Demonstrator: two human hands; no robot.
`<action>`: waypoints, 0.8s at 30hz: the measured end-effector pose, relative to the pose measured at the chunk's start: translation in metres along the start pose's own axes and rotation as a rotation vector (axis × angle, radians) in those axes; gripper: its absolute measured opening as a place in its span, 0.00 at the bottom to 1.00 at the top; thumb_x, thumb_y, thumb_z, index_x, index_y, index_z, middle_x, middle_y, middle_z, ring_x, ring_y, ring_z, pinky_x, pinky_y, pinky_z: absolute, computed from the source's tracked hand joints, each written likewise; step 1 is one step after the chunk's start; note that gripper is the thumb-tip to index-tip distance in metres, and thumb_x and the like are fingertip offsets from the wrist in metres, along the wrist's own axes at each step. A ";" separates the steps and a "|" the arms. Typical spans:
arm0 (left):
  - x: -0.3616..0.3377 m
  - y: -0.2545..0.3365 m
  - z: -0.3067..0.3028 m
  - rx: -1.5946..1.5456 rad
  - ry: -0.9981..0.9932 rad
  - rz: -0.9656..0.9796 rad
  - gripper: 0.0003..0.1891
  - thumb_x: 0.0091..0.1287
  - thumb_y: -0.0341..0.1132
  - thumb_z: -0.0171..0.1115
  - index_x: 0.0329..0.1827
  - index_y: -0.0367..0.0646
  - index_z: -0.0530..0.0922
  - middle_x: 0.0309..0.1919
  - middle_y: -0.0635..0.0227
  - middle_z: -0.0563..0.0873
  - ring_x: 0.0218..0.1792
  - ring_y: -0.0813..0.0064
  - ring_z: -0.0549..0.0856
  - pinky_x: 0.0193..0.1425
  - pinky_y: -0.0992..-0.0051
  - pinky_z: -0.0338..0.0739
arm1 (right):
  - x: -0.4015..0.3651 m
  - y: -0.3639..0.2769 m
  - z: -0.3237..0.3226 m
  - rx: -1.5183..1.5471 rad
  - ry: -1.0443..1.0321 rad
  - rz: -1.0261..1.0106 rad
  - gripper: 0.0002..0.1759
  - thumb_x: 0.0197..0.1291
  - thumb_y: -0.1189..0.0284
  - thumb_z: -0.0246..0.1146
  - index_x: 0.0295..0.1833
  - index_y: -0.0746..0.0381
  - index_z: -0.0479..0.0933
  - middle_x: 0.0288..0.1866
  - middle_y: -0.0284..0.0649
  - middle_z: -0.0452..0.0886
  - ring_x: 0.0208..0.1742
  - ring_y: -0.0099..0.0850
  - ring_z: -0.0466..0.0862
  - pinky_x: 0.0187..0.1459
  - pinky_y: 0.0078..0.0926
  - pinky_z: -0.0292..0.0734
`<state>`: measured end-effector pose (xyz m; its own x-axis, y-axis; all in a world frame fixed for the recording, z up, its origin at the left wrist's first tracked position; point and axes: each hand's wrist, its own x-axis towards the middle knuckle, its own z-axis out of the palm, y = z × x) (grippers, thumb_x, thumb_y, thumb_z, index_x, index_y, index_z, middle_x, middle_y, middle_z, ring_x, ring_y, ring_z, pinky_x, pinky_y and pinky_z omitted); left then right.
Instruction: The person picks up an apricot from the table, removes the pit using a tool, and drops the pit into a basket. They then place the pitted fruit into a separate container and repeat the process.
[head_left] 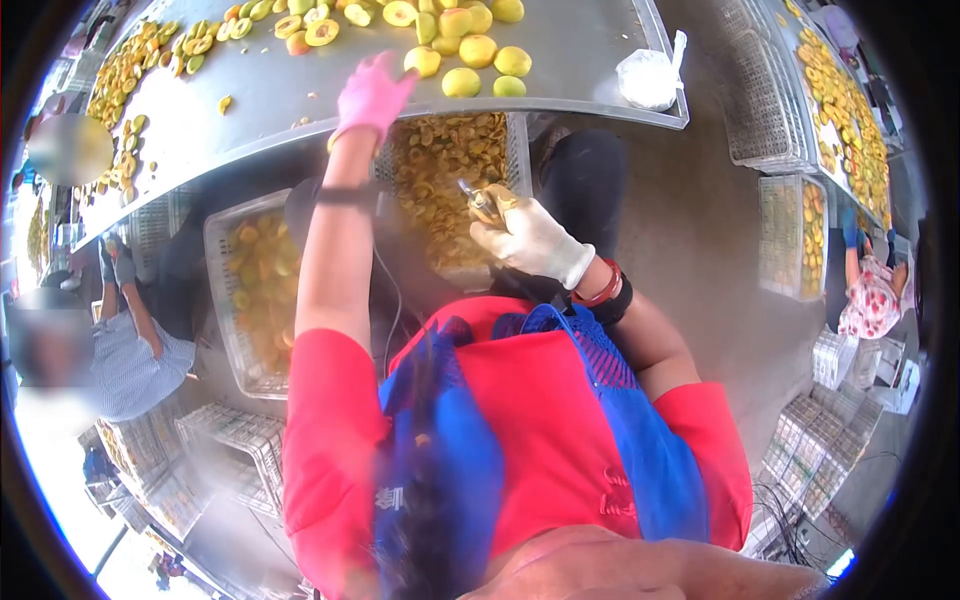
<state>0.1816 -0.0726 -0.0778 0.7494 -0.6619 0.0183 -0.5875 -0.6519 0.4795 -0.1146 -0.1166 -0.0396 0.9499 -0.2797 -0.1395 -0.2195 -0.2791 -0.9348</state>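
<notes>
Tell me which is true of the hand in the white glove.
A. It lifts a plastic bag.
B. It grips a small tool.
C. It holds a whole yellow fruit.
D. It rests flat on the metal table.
B: the right hand, in the white glove, is closed around a small tool above the crate of cut fruit. It is the left hand, in pink, that reaches to the table.

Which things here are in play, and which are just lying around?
In use: left hand reaching at whole fruit; right hand holding small tool; crate of halves.
Lying about: plastic bag; empty crates; far trays.
</notes>
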 end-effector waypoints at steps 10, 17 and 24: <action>0.070 0.014 0.045 0.123 -0.332 -0.057 0.40 0.62 0.56 0.69 0.72 0.45 0.67 0.65 0.61 0.78 0.60 0.63 0.81 0.65 0.64 0.77 | 0.001 0.006 -0.019 -0.018 0.027 0.056 0.18 0.66 0.65 0.64 0.49 0.68 0.71 0.32 0.59 0.80 0.36 0.57 0.82 0.37 0.43 0.75; -0.020 0.010 -0.031 -1.055 -0.431 0.044 0.34 0.69 0.45 0.66 0.74 0.40 0.66 0.60 0.60 0.79 0.54 0.71 0.82 0.58 0.74 0.79 | 0.001 -0.002 -0.014 -0.027 0.067 -0.036 0.16 0.65 0.66 0.64 0.48 0.68 0.71 0.32 0.57 0.81 0.36 0.57 0.83 0.38 0.44 0.76; -0.112 0.025 -0.062 -1.642 -0.438 0.121 0.32 0.73 0.48 0.58 0.75 0.41 0.65 0.64 0.51 0.78 0.59 0.60 0.83 0.57 0.69 0.83 | -0.004 -0.030 -0.008 -0.084 0.093 -0.245 0.15 0.64 0.68 0.65 0.47 0.67 0.71 0.32 0.55 0.81 0.35 0.56 0.83 0.36 0.43 0.76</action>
<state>0.1023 0.0080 -0.0137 0.4288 -0.9029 0.0298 0.4896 0.2600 0.8323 -0.1135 -0.1142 -0.0082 0.9532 -0.2768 0.1217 -0.0070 -0.4226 -0.9063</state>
